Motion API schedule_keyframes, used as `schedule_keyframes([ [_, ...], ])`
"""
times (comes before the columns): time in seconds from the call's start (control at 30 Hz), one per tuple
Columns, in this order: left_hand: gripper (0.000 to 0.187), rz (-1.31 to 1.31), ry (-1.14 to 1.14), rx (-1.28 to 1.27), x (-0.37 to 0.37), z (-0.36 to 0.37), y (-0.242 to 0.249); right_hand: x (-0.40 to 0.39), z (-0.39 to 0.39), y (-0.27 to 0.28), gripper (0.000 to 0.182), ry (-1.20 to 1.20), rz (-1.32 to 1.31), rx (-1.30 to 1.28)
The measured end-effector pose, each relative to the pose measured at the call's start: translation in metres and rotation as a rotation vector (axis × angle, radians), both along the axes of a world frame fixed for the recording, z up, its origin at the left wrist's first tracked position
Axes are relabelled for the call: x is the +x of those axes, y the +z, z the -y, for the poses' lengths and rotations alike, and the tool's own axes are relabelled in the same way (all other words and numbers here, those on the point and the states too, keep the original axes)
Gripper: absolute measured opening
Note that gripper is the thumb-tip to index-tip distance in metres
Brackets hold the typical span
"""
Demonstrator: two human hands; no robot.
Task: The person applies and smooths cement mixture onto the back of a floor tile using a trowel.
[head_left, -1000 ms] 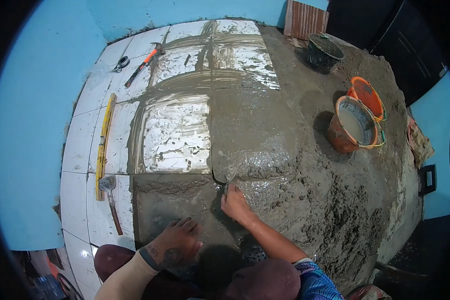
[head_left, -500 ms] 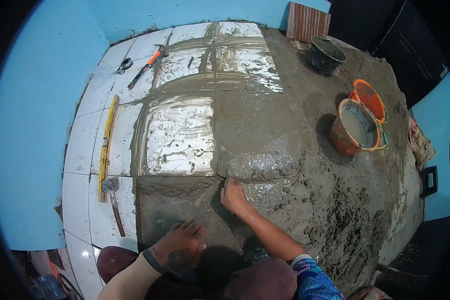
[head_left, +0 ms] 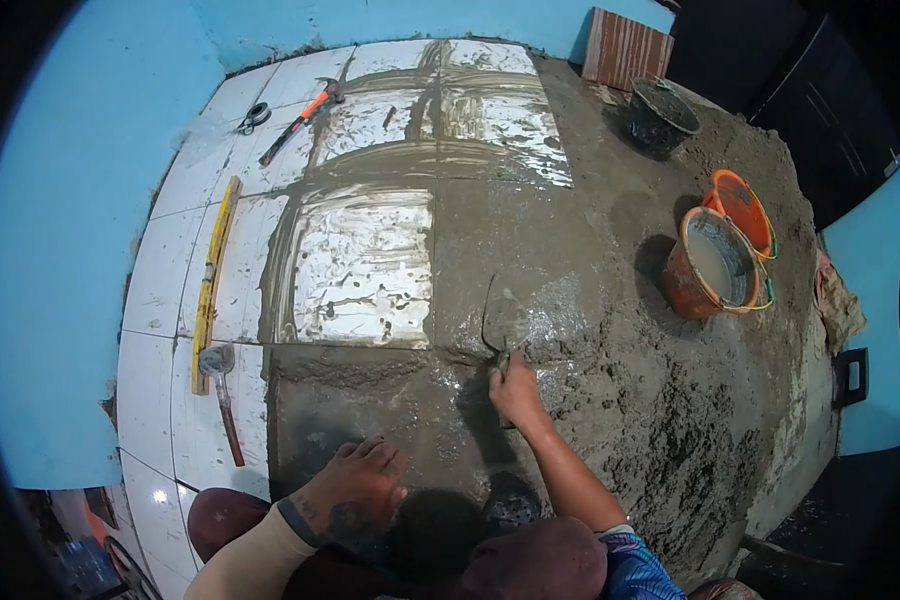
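Observation:
My right hand (head_left: 517, 391) is wrapped round the handle of a trowel (head_left: 505, 315), whose mortar-coated blade points away from me over the wet grey mortar (head_left: 515, 235). My left hand (head_left: 358, 484) hangs low over the grey surface near my knee, its fingers bent; whether it touches anything there is unclear. Ahead of it lies a ridge of mortar along the near edge of a smeared white tile (head_left: 362, 268). Rough, lumpy mortar (head_left: 670, 440) spreads to the right of my right forearm.
On the left tiles lie a yellow level (head_left: 213, 285), a mallet (head_left: 227, 405), a hammer (head_left: 300, 122) and a tape roll (head_left: 257, 115). Orange buckets (head_left: 678, 270) and a black bucket (head_left: 658, 125) stand at the right. A brown striped tile (head_left: 627, 50) leans at the back.
My right hand has moved right from the tile corner and now holds the trowel over the mortar. My left hand has hardly moved. The view has shifted slightly.

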State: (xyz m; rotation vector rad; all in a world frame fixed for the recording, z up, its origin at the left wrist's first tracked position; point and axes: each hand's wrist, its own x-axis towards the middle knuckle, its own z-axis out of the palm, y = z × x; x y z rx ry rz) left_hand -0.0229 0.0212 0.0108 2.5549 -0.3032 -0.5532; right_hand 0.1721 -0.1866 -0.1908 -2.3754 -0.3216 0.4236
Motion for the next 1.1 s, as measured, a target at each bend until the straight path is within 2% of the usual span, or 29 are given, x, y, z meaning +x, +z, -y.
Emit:
schedule_keyframes([
  [0.07, 0.041, -0.03, -0.012, 0.002, 0.003, 0.003, 0.003, -0.001, 0.0, 0.013, 0.033, -0.006, -0.009, 0.037],
  [0.1, 0.042, -0.043, -0.024, 0.007, 0.006, 0.004, 0.004, -0.004, -0.003, -0.007, 0.032, 0.034, 0.018, 0.106],
  [0.2, 0.044, -0.106, -0.021, -0.008, 0.01, 0.005, 0.004, -0.021, -0.027, 0.006, 0.033, 0.145, -0.073, 0.109],
  [0.33, 0.049, -0.134, -0.024, 0.053, 0.008, 0.003, 0.01, -0.028, -0.019, -0.017, 0.036, 0.146, -0.034, 0.117],
  [0.47, 0.052, -0.158, 0.003, 0.092, 0.001, -0.001, 0.014, -0.008, 0.032, -0.025, 0.034, 0.059, 0.076, 0.038],
  [0.53, 0.052, -0.165, 0.02, 0.11, 0.001, -0.001, 0.015, 0.006, 0.065, -0.021, 0.032, -0.074, 0.029, -0.012],
  [0.7, 0.048, -0.135, 0.005, 0.072, 0.003, 0.002, 0.01, 0.041, 0.126, -0.008, 0.031, -0.249, 0.125, -0.135],
  [0.8, 0.046, -0.161, -0.023, 0.091, 0.011, 0.01, 0.008, 0.056, 0.108, 0.0, 0.035, -0.255, 0.22, -0.042],
  [0.83, 0.046, -0.177, -0.022, 0.079, 0.014, 0.012, 0.007, 0.063, 0.092, 0.003, 0.039, -0.219, 0.137, 0.044],
  [0.9, 0.048, -0.208, -0.025, 0.058, 0.02, 0.016, 0.005, 0.071, 0.046, 0.004, 0.038, -0.113, 0.157, 0.078],
  [0.93, 0.049, -0.211, -0.023, 0.066, 0.023, 0.018, 0.003, 0.075, 0.022, 0.003, 0.037, -0.048, 0.088, 0.129],
  [0.97, 0.05, -0.213, -0.02, 0.075, 0.023, 0.02, 0.0, 0.078, -0.001, -0.011, 0.037, 0.054, 0.196, 0.133],
  [1.03, 0.051, -0.207, -0.011, 0.092, 0.025, 0.021, 0.0, 0.074, -0.04, 0.004, 0.035, 0.112, 0.023, 0.11],
  [1.1, 0.053, -0.204, -0.003, 0.097, 0.024, 0.021, 0.0, 0.069, -0.061, -0.009, 0.037, 0.129, 0.035, 0.121],
])
